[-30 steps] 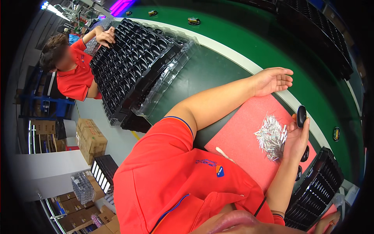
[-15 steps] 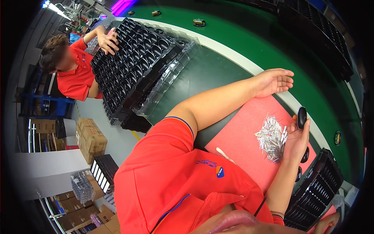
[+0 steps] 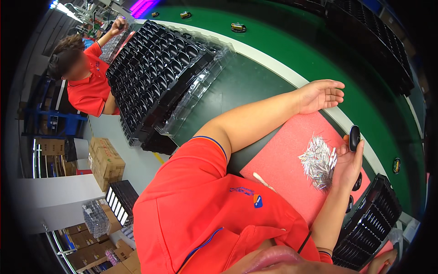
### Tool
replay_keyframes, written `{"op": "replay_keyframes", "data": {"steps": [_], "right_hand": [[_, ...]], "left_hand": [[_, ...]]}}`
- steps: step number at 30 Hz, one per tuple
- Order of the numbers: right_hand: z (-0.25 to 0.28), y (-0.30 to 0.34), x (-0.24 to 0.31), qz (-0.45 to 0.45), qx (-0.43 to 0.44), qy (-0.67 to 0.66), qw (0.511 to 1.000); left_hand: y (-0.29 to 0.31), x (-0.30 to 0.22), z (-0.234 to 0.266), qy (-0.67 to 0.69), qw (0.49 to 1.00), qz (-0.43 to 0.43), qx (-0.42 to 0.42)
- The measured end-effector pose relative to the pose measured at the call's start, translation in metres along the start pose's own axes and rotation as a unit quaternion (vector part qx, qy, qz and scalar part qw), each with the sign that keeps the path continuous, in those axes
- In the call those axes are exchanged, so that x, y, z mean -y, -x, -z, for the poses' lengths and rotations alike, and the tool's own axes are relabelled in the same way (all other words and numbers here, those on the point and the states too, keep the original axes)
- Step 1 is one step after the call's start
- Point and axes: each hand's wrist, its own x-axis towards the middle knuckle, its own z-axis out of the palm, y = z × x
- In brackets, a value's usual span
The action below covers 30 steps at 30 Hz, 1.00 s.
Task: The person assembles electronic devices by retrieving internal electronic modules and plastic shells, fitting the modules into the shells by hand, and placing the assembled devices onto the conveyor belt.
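My left hand [image 3: 319,97] rests at the white rim of the bench, by the corner of a pink foam mat [image 3: 278,155]. Its palm is bare and its fingers are loosely bent, holding nothing. In my right hand [image 3: 347,166], between thumb and fingers, stands a glossy black oval piece like a small shell [image 3: 354,138]. Beside that hand a loose pile of thin silvery strips [image 3: 318,162] lies on the mat. Two more black pieces [image 3: 357,181] lie partly hidden behind my right wrist. A thin pale stick [image 3: 263,181] lies on the mat near my shirt.
Stacked black trays [image 3: 155,73] full of dark oval pieces stand at the left, with clear plastic trays around them. Another black tray [image 3: 369,221] sits at the lower right. Beyond the rim, a green belt [image 3: 292,50] carries several small parts [image 3: 238,27]. A co-worker [image 3: 86,86] is behind the left stack.
The co-worker's hand has risen off the stacked trays and now holds something small and dark. Parts on the green belt have shifted slightly rightward. Both my hands look unmoved.
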Motion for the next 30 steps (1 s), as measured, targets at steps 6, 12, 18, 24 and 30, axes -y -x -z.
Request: {"op": "replay_keyframes", "data": {"steps": [6, 12, 18, 24, 30], "right_hand": [[0.005, 0.000, 0.001, 0.019, -0.002, -0.001, 1.000], [0.006, -0.001, 0.002, 0.039, 0.001, -0.005, 0.999], [0.002, -0.002, 0.002, 0.041, -0.008, 0.007, 0.999], [0.004, 0.000, 0.001, 0.040, -0.012, 0.023, 0.999], [-0.005, 0.005, 0.001, 0.045, -0.017, 0.026, 0.998]], "left_hand": [[-0.006, -0.017, 0.012, -0.079, 0.988, -0.130, 0.010], [-0.008, -0.099, 0.077, -0.557, 0.580, -0.532, -0.265], [0.007, -0.164, 0.156, -0.686, 0.250, -0.439, -0.524], [0.009, -0.159, 0.142, -0.756, 0.330, -0.260, -0.502], [0.000, -0.109, 0.106, -0.595, 0.590, -0.420, -0.348]]}}
